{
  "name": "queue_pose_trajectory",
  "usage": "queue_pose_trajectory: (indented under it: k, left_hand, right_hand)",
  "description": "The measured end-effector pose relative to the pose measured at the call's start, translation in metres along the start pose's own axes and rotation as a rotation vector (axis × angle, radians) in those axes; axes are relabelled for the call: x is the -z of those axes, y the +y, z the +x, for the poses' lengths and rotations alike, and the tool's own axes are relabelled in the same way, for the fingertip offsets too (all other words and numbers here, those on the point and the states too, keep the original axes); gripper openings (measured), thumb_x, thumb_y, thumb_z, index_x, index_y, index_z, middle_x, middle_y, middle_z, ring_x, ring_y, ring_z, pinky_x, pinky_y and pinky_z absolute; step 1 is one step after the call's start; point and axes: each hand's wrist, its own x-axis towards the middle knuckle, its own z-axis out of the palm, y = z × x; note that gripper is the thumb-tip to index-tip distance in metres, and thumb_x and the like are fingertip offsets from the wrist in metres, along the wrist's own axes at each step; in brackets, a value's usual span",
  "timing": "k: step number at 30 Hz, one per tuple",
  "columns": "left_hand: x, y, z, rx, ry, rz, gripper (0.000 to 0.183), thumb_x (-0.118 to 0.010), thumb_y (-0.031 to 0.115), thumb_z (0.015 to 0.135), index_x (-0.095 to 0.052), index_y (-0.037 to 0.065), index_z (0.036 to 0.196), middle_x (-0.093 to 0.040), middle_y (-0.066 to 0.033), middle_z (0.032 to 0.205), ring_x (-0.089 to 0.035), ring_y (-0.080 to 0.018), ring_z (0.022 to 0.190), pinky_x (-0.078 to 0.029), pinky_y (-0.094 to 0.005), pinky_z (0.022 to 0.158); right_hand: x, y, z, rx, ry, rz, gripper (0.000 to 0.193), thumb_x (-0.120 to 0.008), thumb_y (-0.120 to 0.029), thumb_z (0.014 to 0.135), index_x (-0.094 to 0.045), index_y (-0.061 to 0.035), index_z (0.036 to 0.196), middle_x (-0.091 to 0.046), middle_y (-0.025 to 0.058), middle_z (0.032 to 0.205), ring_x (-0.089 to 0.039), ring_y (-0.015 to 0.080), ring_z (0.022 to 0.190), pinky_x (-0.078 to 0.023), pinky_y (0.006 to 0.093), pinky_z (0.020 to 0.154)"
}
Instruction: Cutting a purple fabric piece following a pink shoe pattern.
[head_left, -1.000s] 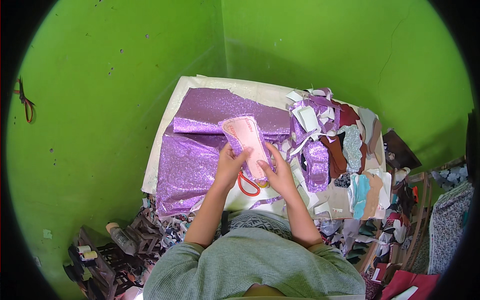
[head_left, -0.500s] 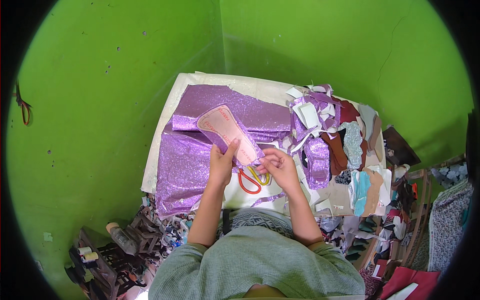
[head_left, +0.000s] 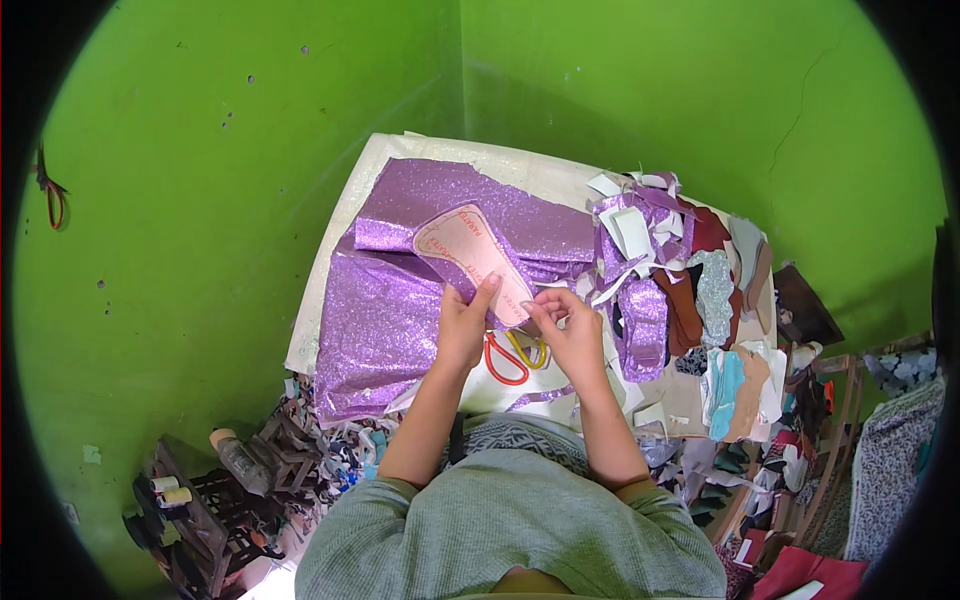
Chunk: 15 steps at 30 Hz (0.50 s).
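Note:
My left hand (head_left: 464, 328) grips a shoe-insole-shaped piece (head_left: 458, 237) near its lower left edge, thumb on top. The piece has a pale pink face with red printing and a narrow purple glitter border. At its lower right end, my right hand (head_left: 570, 335) pinches the edge between thumb and fingers. Under the hands lie scissors with one red handle (head_left: 506, 366) and one yellow handle (head_left: 527, 350); their blades are hidden. Purple glitter material (head_left: 375, 330) spreads across the left and back of the table.
Purple and white offcuts (head_left: 632, 232) are heaped at the back right. Brown, grey and turquoise pieces (head_left: 725, 385) lie along the right side of the pale table covering (head_left: 318, 300). Wooden frames (head_left: 205, 535) and scraps surround the table. Green walls (head_left: 250, 140) meet behind it.
The whole view has shifted slightly. My right fingertips have moved a little up along the insole piece's end. My left hand keeps its hold, and the scissors stay in place.

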Motion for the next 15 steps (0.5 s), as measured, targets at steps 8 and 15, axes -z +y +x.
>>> queue_pose_trajectory:
  k: [8,15]
  left_hand:
    - [0.002,-0.001,-0.001,0.048,-0.033,-0.117,0.029,-0.044,0.027,0.089,-0.042,0.004,0.106,-0.054,-0.0081,0.095,-0.058,-0.0138,0.077,-0.053,-0.0274,0.061]
    - [0.01,-0.007,0.004,0.02,-0.107,-0.152,0.029,-0.042,0.028,0.089,-0.043,0.004,0.105,-0.054,-0.0066,0.093,-0.058,-0.0123,0.077,-0.052,-0.0265,0.06]
  right_hand:
    - [-0.001,0.013,0.001,-0.084,-0.033,0.154,0.012,-0.064,-0.009,0.075,-0.058,0.0006,0.079,-0.059,0.0016,0.065,-0.052,0.0045,0.058,-0.04,0.0178,0.053]
    - [-0.004,0.012,0.002,-0.08,-0.03,0.169,0.012,-0.065,-0.01,0.074,-0.059,0.0004,0.078,-0.06,0.0031,0.065,-0.054,0.0058,0.06,-0.042,0.0189,0.054]
